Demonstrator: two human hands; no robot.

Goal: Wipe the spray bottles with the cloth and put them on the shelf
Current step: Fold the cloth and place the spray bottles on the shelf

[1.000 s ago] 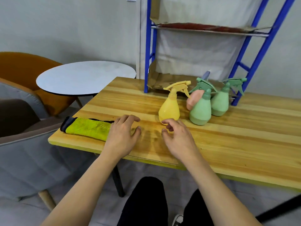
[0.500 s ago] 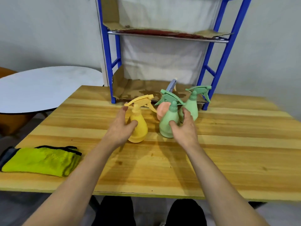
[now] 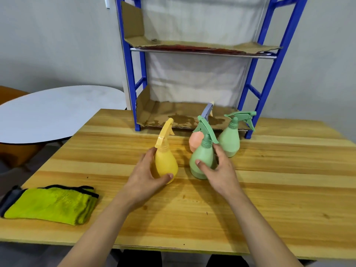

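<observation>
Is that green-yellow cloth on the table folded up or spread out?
Folded. The cloth lies as a compact stack, with layered edges showing at its right end, near the table's left front corner.

A wooden bench (image 3: 269, 199) fills the lower frame. Near its centre stand a yellow spray bottle (image 3: 166, 164) and a green spray bottle (image 3: 203, 160); just behind are a pink bottle (image 3: 195, 142) and a second green bottle (image 3: 230, 139). A folded yellow-green cloth (image 3: 50, 204) lies at lower left. A blue shelf (image 3: 269, 78) stands on the far edge, upper centre, its levels lined with cardboard (image 3: 173, 114).
</observation>
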